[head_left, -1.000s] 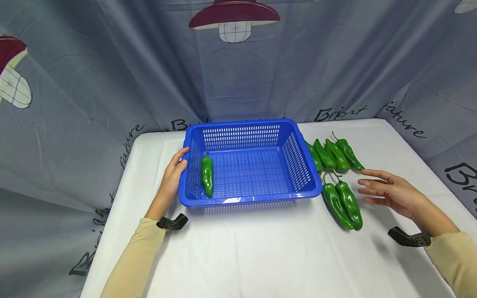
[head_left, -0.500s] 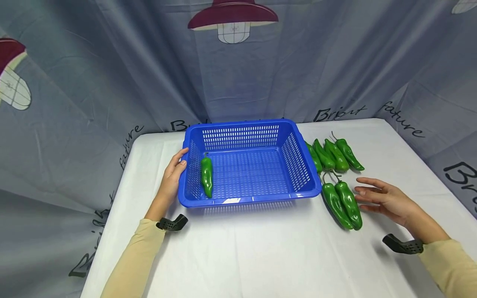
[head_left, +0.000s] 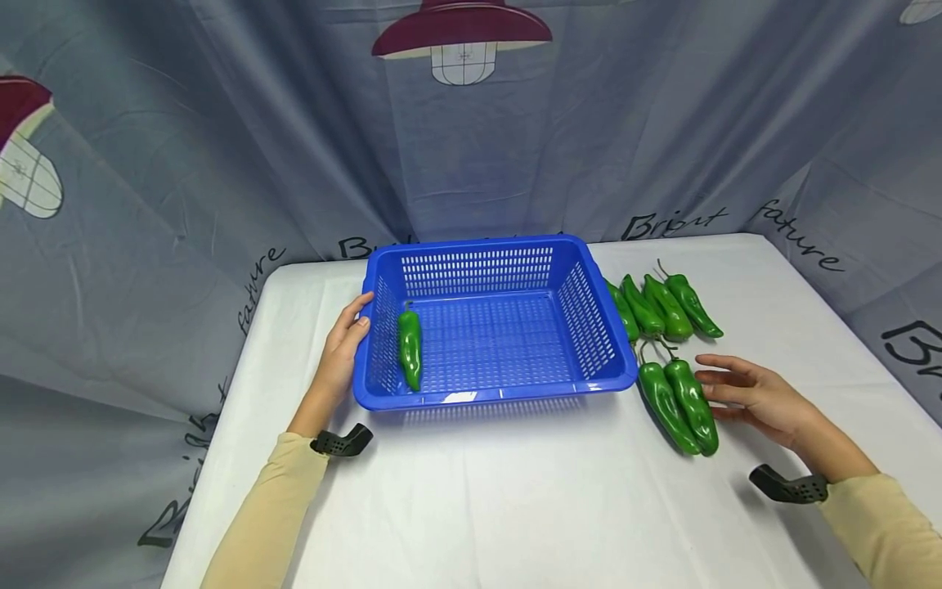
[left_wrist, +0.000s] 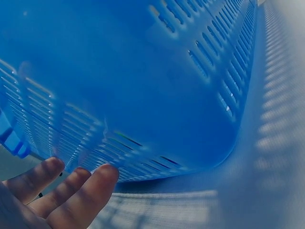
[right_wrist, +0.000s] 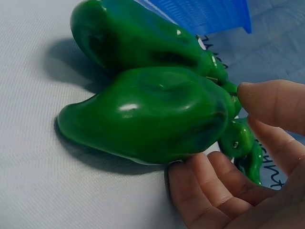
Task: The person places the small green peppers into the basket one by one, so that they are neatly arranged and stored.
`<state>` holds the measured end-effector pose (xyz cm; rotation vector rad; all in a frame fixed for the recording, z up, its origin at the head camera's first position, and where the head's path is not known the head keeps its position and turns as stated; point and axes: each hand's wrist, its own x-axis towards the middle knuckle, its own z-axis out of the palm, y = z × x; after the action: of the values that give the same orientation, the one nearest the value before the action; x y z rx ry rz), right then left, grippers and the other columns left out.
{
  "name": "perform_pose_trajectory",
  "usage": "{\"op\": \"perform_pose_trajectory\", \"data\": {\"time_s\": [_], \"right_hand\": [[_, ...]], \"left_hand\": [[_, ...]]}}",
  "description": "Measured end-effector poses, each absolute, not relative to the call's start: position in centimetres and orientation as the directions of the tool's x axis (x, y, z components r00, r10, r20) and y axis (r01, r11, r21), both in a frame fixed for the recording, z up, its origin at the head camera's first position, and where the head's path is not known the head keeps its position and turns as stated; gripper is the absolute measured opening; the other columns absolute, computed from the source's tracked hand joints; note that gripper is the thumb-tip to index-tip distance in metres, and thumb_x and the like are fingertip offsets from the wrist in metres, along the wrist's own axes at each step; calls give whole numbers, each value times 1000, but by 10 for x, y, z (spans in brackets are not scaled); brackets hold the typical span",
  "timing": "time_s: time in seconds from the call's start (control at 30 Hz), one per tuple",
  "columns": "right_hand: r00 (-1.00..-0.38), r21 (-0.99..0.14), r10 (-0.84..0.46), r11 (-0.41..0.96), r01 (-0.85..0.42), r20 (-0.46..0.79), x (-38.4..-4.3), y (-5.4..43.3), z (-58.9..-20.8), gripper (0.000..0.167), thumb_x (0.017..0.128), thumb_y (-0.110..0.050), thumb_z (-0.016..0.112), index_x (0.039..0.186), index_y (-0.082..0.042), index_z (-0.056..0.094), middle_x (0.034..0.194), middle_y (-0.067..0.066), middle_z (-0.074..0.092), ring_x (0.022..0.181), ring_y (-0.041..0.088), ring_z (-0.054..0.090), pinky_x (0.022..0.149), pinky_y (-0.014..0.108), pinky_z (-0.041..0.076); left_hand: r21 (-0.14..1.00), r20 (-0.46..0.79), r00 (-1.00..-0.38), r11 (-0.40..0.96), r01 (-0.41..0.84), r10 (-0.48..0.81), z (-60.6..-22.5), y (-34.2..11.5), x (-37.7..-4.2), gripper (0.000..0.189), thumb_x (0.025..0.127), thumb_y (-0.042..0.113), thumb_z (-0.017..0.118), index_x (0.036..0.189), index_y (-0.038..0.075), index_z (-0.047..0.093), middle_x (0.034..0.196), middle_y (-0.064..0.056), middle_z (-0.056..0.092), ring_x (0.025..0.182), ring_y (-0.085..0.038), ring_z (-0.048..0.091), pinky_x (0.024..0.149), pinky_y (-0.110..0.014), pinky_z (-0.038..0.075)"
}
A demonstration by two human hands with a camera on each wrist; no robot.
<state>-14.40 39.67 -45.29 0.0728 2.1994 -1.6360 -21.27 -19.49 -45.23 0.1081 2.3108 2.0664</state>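
Note:
A blue plastic basket with slotted walls stands mid-table. My left hand lies against its left side, the fingers extended along the outer wall; in the left wrist view the fingertips are right at the slots. One green pepper lies inside, near the left wall. To the right of the basket, two green peppers lie side by side, a left one and a right one. My right hand is beside the right one, fingers loosely bent, fingertips at its edge in the right wrist view.
Several more green peppers lie behind the pair, one partly hidden by the basket's right wall. A white cloth covers the table. Grey curtains with lamp prints and lettering hang behind and at the sides.
My right hand has moved left and slightly toward me, its fingertips coming up to the right pepper of the pair. The left hand, basket and peppers stay where they were.

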Motion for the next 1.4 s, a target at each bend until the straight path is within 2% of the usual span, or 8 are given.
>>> {"op": "perform_pose_trajectory", "data": {"time_s": [0.37,0.63,0.8,0.93,1.1,1.17,1.33,1.4], "right_hand": [[-947,-872,-162,457,177,-278,-141,388,-452,45,98,-8,65,133,-34,57,110,-36,56,97,-11,60,76,25,59],[-956,-794,-141,595,127,-259,-141,381,-449,54,94,-10,68,143,-3,49,108,-37,53,95,-5,57,70,29,56],[-954,-753,-135,647,119,-266,-144,376,-446,58,96,-12,66,146,7,42,129,3,62,95,-11,55,71,30,58],[-959,-738,-147,669,84,-242,-144,372,-444,56,97,-9,65,145,9,42,142,37,49,96,-13,53,70,30,59],[-966,-714,-156,699,41,-208,-143,366,-443,50,97,-6,63,142,11,46,139,43,48,109,24,65,67,28,58],[-966,-702,-156,711,35,-206,-143,365,-443,47,98,-5,62,140,11,48,138,43,49,109,28,65,67,27,58],[-963,-700,-165,714,34,-215,-142,362,-441,42,98,-4,60,136,11,52,136,42,50,95,-8,56,66,27,57],[-961,-708,-177,705,28,-214,-142,361,-441,41,98,-3,60,136,12,52,136,42,50,91,-12,55,65,27,57]], "left_hand": [[994,23,-997,102,31,76,-453,-195,-213,50,111,24,31,161,20,31,163,-11,34,129,-24,46,95,-17,46],[995,25,-997,96,32,68,-454,-195,-212,50,110,23,31,160,19,32,159,-13,37,124,-21,48,92,-16,48],[995,28,-997,97,34,68,-455,-196,-212,50,110,23,31,160,19,32,159,-13,38,125,-22,48,93,-17,48],[995,25,-997,93,31,72,-455,-195,-212,50,111,23,31,160,19,31,162,-11,35,129,-24,47,95,-18,46],[995,23,-997,97,30,71,-455,-195,-212,50,111,24,31,160,20,32,163,-10,34,131,-25,46,96,-18,45],[995,24,-997,99,31,72,-455,-195,-212,50,111,24,31,160,20,32,163,-10,34,132,-25,46,98,-19,45],[994,21,-997,105,28,69,-454,-195,-213,50,110,25,31,160,21,32,164,-9,33,134,-26,45,101,-24,43],[994,20,-998,105,27,68,-454,-194,-213,50,110,25,31,160,21,33,163,-10,35,133,-25,46,100,-23,44]]}}
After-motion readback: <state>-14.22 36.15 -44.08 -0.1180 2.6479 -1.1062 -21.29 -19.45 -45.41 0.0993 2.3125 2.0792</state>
